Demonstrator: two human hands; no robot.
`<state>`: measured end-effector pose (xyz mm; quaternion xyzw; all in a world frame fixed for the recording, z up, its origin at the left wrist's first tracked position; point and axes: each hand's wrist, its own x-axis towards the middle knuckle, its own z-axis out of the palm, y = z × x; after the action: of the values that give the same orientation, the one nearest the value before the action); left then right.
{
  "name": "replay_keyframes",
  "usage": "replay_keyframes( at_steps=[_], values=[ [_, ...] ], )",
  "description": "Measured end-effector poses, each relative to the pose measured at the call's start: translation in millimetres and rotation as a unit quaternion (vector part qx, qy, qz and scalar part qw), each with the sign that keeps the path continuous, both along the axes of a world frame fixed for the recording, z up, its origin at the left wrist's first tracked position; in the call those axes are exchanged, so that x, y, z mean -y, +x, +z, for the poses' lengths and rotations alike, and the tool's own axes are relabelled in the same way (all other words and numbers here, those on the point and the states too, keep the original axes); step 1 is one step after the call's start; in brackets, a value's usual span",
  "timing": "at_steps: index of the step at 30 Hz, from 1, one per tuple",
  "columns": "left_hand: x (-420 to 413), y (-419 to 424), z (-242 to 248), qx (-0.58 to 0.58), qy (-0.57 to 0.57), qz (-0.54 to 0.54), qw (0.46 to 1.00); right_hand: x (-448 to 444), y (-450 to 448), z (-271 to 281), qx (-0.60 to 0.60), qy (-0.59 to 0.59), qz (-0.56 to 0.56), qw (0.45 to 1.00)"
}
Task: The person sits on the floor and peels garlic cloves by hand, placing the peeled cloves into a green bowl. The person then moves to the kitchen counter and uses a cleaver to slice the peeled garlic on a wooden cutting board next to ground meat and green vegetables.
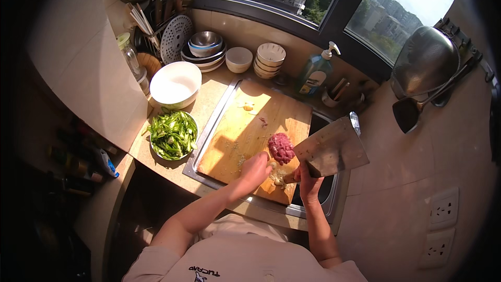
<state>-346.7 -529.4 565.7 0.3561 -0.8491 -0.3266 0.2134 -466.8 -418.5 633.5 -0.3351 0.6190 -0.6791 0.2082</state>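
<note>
My right hand (310, 182) grips a wide-bladed cleaver (332, 149), its blade raised over the right edge of a wooden cutting board (223, 145). On the board, my left hand (256, 170) has its fingers bent beside a small heap of chopped garlic (278, 179); whether it pinches anything cannot be told. Just above the garlic lies a mound of raw cut meat (281, 148). Small pale bits are scattered left of the meat, and a few garlic-like pieces (248, 106) lie near the board's far end. Left of the board stands a bowl of sliced green peppers (173, 135).
The board lies across a metal sink (334, 199). A large white bowl (176, 84), stacked bowls (270, 58) and a soap pump bottle (315, 72) stand behind and left. A strainer (426, 60) and a spatula (407, 114) hang on the right wall.
</note>
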Motion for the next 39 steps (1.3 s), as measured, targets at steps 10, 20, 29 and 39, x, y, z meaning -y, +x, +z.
replay_keyframes(
  at_steps=[10,20,29,39],
  values=[
    [-46,16,-8,-0.058,-0.078,-0.098,0.990,-2,6,0,0.002,-0.007,-0.007,1.000],
    [-49,17,-8,-0.120,-0.052,-0.051,0.990,-1,13,-1,-0.007,-0.025,-0.007,1.000],
    [-49,16,-11,-0.131,0.026,-0.058,0.989,7,16,-19,0.018,-0.034,0.019,0.999],
    [-52,12,-7,-0.096,0.005,-0.015,0.995,16,14,-37,-0.111,-0.046,0.026,0.992]
  ],
)
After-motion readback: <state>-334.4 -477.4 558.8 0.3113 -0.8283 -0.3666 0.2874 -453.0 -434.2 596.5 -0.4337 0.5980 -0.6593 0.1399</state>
